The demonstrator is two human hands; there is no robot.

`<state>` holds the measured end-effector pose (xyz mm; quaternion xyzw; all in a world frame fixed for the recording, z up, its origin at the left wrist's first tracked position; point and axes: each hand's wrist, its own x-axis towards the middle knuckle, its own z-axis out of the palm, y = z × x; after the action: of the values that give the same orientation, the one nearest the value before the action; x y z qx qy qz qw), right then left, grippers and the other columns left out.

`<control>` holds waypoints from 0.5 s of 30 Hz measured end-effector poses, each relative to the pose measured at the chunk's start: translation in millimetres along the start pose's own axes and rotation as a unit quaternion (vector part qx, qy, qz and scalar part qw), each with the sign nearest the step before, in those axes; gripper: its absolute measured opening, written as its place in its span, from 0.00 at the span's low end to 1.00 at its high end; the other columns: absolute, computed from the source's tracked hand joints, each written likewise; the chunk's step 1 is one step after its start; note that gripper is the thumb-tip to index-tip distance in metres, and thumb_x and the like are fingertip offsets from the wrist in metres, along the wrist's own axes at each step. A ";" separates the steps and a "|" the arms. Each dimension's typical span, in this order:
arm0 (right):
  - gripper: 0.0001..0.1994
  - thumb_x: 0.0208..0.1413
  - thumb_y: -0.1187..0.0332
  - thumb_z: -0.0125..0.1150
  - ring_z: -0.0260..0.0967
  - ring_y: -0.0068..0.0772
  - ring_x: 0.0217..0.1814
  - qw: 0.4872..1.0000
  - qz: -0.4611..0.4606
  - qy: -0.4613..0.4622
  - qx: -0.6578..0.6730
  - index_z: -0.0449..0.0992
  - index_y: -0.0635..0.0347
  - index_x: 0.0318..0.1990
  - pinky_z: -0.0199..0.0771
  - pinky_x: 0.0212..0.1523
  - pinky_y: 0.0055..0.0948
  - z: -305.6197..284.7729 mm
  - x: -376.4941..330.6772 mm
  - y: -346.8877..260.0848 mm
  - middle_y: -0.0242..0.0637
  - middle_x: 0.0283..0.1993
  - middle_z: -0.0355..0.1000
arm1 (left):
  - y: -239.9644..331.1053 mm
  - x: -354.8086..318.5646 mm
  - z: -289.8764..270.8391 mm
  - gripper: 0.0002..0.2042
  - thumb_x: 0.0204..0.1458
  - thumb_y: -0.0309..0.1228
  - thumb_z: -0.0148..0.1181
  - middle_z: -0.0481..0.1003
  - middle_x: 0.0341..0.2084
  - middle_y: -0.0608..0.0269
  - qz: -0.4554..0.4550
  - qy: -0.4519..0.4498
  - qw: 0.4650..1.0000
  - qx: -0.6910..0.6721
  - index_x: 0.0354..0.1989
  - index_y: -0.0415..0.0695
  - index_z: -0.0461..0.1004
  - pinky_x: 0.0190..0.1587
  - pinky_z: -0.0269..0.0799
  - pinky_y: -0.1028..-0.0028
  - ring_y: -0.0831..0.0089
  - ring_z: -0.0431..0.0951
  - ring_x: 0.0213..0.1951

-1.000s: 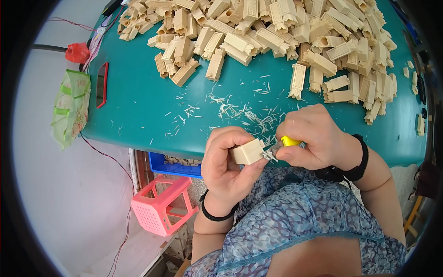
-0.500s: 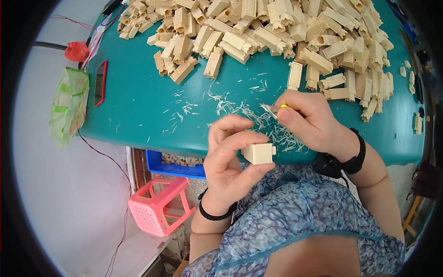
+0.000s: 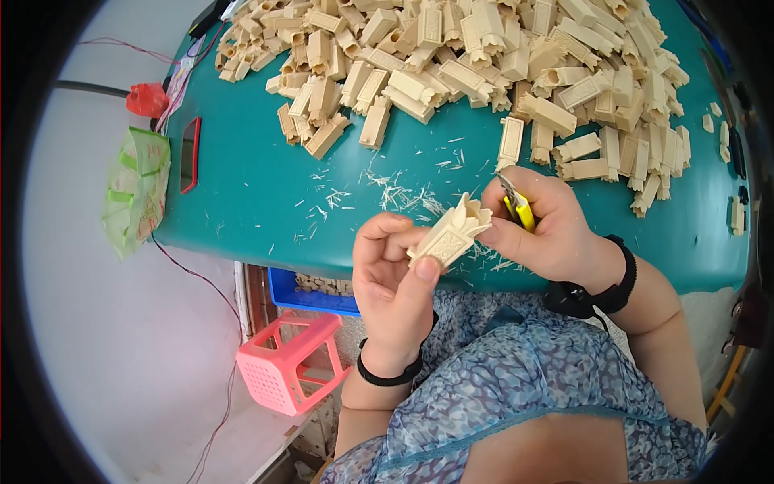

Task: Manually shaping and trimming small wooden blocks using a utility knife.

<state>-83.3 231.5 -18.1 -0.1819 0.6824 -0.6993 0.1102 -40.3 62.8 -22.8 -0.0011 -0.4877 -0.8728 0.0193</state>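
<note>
Since earlier, the left hand (image 3: 393,278) has turned the embossed cream block (image 3: 446,240) it pinches, in front of the block pile (image 3: 411,85); its grip best clears the jagged end (image 3: 468,214). The right hand (image 3: 556,230), likewise in front, holds yellow-handled nippers (image 3: 524,214).

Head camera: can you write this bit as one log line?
left hand: holds block; right hand: holds yellow tool; table: shavings, block pile
</note>
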 end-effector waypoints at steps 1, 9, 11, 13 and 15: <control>0.08 0.48 0.69 0.59 0.52 0.13 0.22 1.000 -0.007 -0.001 0.006 0.65 0.58 0.29 0.53 0.22 0.16 -1.2 -0.6 -0.1 0.24 0.23 0.59 | 0.8 0.0 0.0 0.21 0.46 0.30 0.58 0.72 0.33 0.58 -0.010 -0.015 0.999 0.041 0.47 0.41 0.57 0.34 0.69 0.74 0.69 0.73 0.34; 0.08 0.48 0.69 0.60 0.58 0.15 0.22 0.997 -0.056 0.004 0.049 0.67 0.61 0.29 0.58 0.21 0.17 -1.0 -1.8 1.7 0.30 0.23 0.64 | 4.4 -3.6 9.1 0.27 0.45 0.30 0.58 0.72 0.38 0.52 -0.042 -0.041 0.996 0.068 0.54 0.39 0.55 0.33 0.73 0.73 0.66 0.75 0.35; 0.08 0.48 0.69 0.60 0.58 0.15 0.22 0.997 -0.049 0.005 0.067 0.67 0.61 0.29 0.58 0.21 0.17 -1.5 -2.0 1.9 0.30 0.23 0.64 | 5.2 -3.7 11.1 0.25 0.46 0.31 0.57 0.72 0.39 0.51 -0.070 -0.045 0.995 0.055 0.52 0.37 0.57 0.34 0.74 0.72 0.65 0.75 0.36; 0.08 0.48 0.69 0.60 0.58 0.15 0.21 0.998 -0.060 -0.006 0.030 0.68 0.61 0.29 0.59 0.20 0.18 -3.7 -2.4 1.5 0.30 0.22 0.65 | 7.1 -3.1 11.4 0.25 0.46 0.31 0.57 0.71 0.39 0.52 -0.072 -0.056 0.994 0.056 0.52 0.37 0.58 0.33 0.74 0.72 0.66 0.75 0.36; 0.08 0.48 0.69 0.61 0.59 0.16 0.21 0.997 -0.072 0.000 0.031 0.68 0.61 0.29 0.59 0.20 0.18 -1.3 -2.0 2.0 0.30 0.22 0.65 | 8.0 -1.7 11.0 0.25 0.46 0.32 0.57 0.71 0.40 0.53 -0.081 -0.063 0.993 0.056 0.51 0.36 0.58 0.33 0.73 0.73 0.67 0.74 0.37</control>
<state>-82.3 233.4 -20.2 -0.2269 0.6458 -0.7261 0.0650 -38.6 68.0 -10.3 -0.0150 -0.5347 -0.8409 -0.0825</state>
